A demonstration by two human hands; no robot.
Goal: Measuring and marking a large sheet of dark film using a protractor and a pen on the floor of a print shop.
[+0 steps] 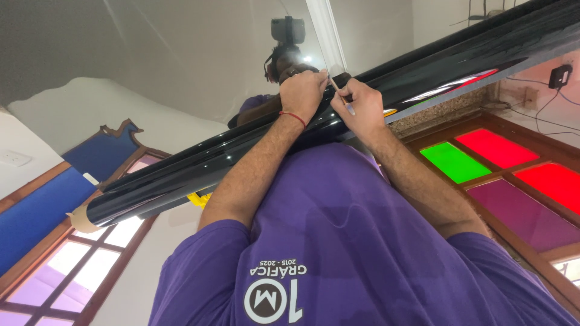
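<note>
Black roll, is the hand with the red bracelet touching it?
Touching. The head view shows the hand with the red bracelet pressed on the black roll, fingers curled over it.

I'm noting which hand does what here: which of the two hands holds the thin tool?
The right hand pinches the thin stick-like tool. The left hand, with a red wrist cord, only presses on the dark film roll.

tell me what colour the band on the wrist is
Red: a thin red band circles the wrist of the hand resting on the glossy black roll, in the head view.
</note>
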